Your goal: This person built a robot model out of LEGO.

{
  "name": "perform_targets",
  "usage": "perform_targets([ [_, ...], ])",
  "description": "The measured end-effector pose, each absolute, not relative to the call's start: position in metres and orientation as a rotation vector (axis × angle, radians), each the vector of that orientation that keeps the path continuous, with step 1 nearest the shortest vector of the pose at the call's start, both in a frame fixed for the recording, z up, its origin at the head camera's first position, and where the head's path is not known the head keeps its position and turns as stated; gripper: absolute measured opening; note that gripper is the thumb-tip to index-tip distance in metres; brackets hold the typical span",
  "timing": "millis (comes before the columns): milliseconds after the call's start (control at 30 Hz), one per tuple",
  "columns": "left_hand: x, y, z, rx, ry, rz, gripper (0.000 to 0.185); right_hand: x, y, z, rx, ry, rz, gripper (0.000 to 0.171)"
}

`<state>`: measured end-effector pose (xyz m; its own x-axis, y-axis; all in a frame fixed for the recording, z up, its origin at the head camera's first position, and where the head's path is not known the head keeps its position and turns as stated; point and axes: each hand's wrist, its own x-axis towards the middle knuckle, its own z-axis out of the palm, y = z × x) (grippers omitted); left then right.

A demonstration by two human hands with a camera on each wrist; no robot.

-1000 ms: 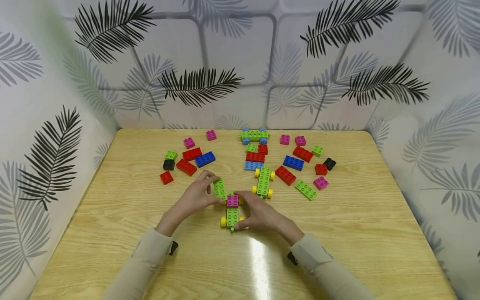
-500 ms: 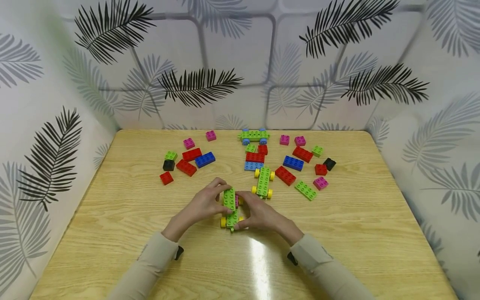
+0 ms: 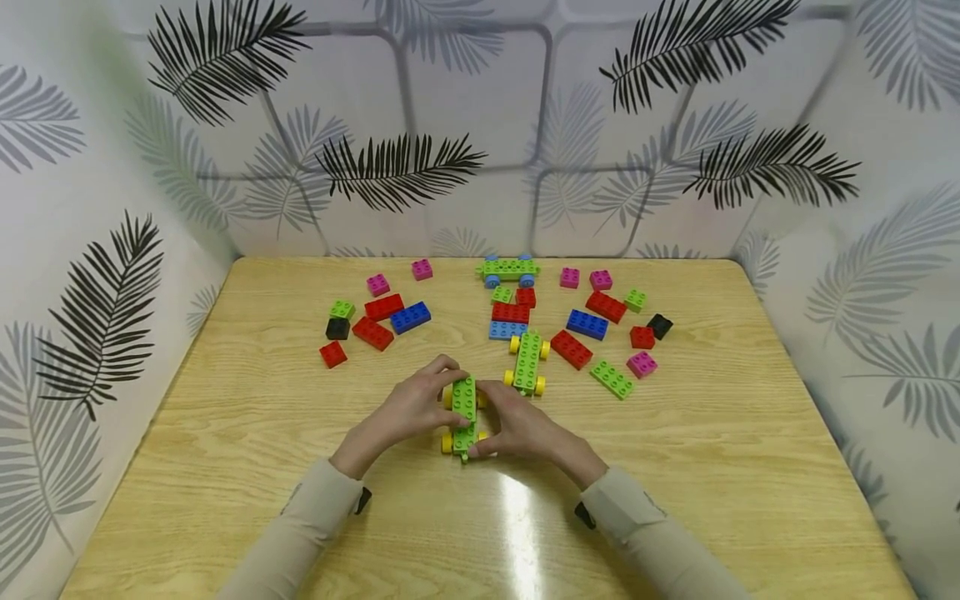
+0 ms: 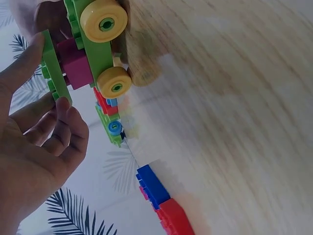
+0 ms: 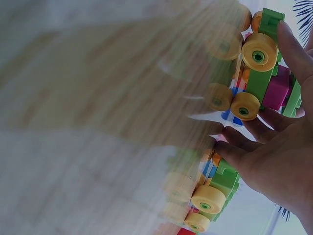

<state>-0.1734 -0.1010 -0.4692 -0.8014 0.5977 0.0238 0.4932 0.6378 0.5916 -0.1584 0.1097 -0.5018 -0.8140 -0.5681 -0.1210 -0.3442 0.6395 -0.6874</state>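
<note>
Two hands are meeting over one small car (image 3: 464,415) near the middle of the desk (image 3: 225,433). The left hand (image 3: 408,408) is curling its fingers (image 4: 63,134) round a long green brick (image 4: 53,68), pinching it by the edge and laying it along the top of the car. The right hand (image 3: 517,427) is gripping the car from the other side, its fingers (image 5: 288,46) wrapping over the green chassis. In the wrist views a pink block (image 5: 278,88) is sitting between the chassis and the long brick, and the yellow wheels (image 5: 258,53) are resting on the desk.

Just beyond the right hand, a second green car (image 3: 527,362) with yellow wheels is standing on its own. Farther back, a green car with blue wheels (image 3: 508,269) is sitting near the wall. Loose bricks are lying scattered on both sides: red (image 3: 372,334), blue (image 3: 410,317) and black (image 3: 337,328) pieces to the left, and a red brick (image 3: 572,350), a blue brick (image 3: 587,324) and a green brick (image 3: 613,379) to the right, all well apart from the hands.
</note>
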Motion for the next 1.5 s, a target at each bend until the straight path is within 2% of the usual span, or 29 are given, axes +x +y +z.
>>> perform_targets([
  [1500, -0.1755, -0.094, -0.464, 0.883, 2.753, 0.648, 0.063, -0.1596, 0.11, -0.5042, -0.728, 2.531, -0.971, 0.099],
])
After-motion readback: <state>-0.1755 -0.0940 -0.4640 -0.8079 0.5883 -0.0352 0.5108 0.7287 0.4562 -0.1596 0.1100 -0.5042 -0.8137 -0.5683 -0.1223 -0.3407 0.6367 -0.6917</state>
